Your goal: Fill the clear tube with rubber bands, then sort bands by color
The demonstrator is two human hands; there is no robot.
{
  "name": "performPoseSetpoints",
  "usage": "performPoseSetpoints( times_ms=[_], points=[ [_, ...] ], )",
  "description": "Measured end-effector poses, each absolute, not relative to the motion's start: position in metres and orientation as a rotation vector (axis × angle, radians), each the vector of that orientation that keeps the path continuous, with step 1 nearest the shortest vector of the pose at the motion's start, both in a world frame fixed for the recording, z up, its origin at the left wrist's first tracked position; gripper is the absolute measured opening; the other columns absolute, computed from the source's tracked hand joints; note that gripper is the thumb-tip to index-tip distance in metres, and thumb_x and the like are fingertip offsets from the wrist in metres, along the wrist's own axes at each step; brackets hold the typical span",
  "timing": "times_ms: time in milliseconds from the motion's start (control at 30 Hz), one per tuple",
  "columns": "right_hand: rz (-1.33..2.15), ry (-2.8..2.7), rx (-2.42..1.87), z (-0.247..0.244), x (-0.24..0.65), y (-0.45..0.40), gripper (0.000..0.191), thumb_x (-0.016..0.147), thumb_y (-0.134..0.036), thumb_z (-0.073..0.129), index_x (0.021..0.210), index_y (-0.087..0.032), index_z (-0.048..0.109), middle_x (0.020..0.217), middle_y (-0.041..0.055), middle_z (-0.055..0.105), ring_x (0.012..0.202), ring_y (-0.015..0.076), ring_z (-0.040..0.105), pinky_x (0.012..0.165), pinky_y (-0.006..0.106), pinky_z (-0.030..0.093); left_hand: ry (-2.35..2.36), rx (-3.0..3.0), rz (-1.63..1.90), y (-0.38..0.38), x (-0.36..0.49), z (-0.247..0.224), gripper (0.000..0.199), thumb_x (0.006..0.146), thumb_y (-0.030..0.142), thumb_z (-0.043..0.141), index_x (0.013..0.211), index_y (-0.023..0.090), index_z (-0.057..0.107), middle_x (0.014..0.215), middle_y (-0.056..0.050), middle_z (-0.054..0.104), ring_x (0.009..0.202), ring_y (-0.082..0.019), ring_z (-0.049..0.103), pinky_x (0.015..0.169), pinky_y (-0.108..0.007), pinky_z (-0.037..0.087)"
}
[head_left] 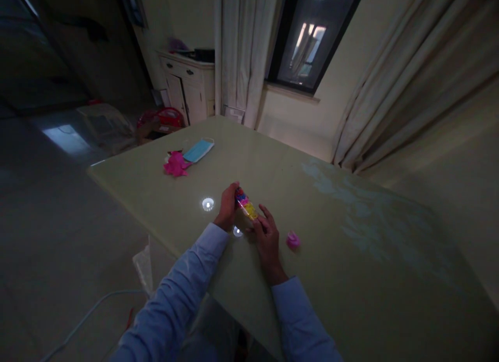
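Between my two hands is a clear narrow container (pixel 246 204) with blue, red, pink and yellow pieces inside, tilted above the table. My left hand (pixel 227 205) is wrapped round its upper left end. At the lower right end, the fingers of my right hand (pixel 267 236) grip the yellow part, with one finger raised. A small pink-purple piece (pixel 292 240) lies on the table just right of my right hand.
On the glossy pale green table (pixel 335 279), a crumpled bright pink item (pixel 176 164) lies beside a blue face mask (pixel 199 150) at the back left. A white cabinet (pixel 195 89), curtains and a window stand beyond. A cable (pixel 97 301) runs over the floor at lower left.
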State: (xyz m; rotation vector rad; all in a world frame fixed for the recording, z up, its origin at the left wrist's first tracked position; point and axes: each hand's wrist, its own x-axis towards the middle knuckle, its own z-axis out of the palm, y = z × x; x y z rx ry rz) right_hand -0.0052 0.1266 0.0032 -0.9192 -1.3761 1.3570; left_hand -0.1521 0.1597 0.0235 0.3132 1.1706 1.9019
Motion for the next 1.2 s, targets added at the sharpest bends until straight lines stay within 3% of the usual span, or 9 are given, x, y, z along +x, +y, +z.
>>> performPoseSetpoints(
  times_ms=[233,433,567,700,867,1033,1200],
  points=[
    [1.351,-1.409,-0.910,-0.014,-0.005,0.133,0.024,0.086,-0.039,0.063,0.091,-0.019,0.076,0.138,0.0119,0.057,0.112,0.0269,0.062,0.073,0.037,0.061,1.174,0.283,1.966,0.162,-0.159,0.018,0.036,0.076,0.054,0.062,0.069,0.020,0.050,0.056,0.003,0.056,0.046,-0.011,0.054,0.048,-0.024,0.045],
    [1.107,-1.585,-0.991,-0.025,0.000,0.139,0.018,0.083,-0.029,0.064,0.093,-0.021,0.077,0.116,0.0100,0.071,0.106,0.0236,0.065,0.092,0.040,0.052,1.400,0.398,2.177,0.161,-0.167,0.017,0.032,0.078,0.047,0.062,0.066,0.020,0.049,0.056,0.005,0.049,0.048,-0.010,0.050,0.049,-0.022,0.043],
    [0.997,-1.713,-0.997,-0.023,0.000,0.138,0.013,0.080,-0.025,0.067,0.088,-0.021,0.077,0.109,0.0097,0.072,0.101,0.0226,0.066,0.090,0.038,0.053,1.558,0.532,2.243,0.156,-0.169,0.022,0.031,0.081,0.043,0.061,0.063,0.020,0.049,0.057,0.004,0.048,0.049,-0.010,0.048,0.049,-0.021,0.041],
    [0.951,-1.708,-0.980,-0.022,-0.003,0.137,0.020,0.079,-0.023,0.066,0.097,-0.020,0.073,0.108,0.0102,0.069,0.099,0.0224,0.065,0.085,0.036,0.055,1.614,0.659,2.227,0.154,-0.169,0.022,0.031,0.083,0.044,0.059,0.065,0.020,0.050,0.058,0.003,0.051,0.052,-0.011,0.051,0.051,-0.022,0.043],
    [0.957,-1.704,-0.913,-0.022,-0.004,0.137,0.026,0.083,-0.019,0.058,0.106,-0.019,0.070,0.113,0.0111,0.066,0.107,0.0221,0.062,0.091,0.038,0.053,1.717,0.907,2.125,0.147,-0.167,0.024,0.029,0.083,0.045,0.061,0.072,0.020,0.051,0.062,0.003,0.055,0.055,-0.012,0.053,0.054,-0.023,0.042],
    [1.014,-1.696,-0.831,-0.016,-0.006,0.135,0.027,0.083,-0.019,0.057,0.105,-0.020,0.072,0.119,0.0114,0.066,0.111,0.0228,0.061,0.093,0.040,0.053,1.746,1.245,1.925,0.132,-0.160,0.049,0.023,0.076,0.038,0.071,0.077,0.020,0.057,0.064,0.004,0.055,0.057,-0.011,0.050,0.056,-0.022,0.039],
    [1.146,-1.543,-0.813,-0.006,-0.007,0.130,0.026,0.084,-0.023,0.059,0.107,-0.020,0.071,0.117,0.0102,0.066,0.106,0.0208,0.062,0.089,0.036,0.052,1.628,1.149,2.010,0.126,-0.161,0.078,0.022,0.066,0.029,0.080,0.074,0.020,0.062,0.066,0.003,0.058,0.060,-0.012,0.049,0.059,-0.021,0.038]
  ],
)
